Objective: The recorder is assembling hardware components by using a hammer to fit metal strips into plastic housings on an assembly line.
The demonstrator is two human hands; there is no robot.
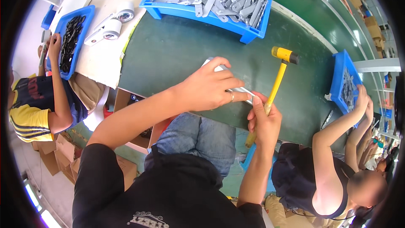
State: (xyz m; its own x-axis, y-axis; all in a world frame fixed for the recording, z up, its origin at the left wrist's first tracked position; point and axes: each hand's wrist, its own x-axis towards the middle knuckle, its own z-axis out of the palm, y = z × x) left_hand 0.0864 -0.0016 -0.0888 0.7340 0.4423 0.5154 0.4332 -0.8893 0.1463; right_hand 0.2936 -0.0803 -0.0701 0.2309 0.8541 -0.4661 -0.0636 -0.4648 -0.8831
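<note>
My left hand [211, 85] is closed over a slim, pale grey-white strip-like part [241, 89], held just above the green table. Its far end shows past my fingertips, while my palm and fingers hide the middle. My right hand [265, 120] is wrapped round the handle of a yellow mallet [276, 85], whose head, with one black face, points up and away from me. The thumb and forefinger of that hand also meet the near end of the strip, so both hands touch it.
Beyond my hands, a blue bin [192, 10] heaped with grey strips stands on the green table [168, 44]. White round-headed parts [112, 28] lie at left. Co-workers sit on both sides by blue bins: black parts [72, 44] left, grey parts [348, 89] right.
</note>
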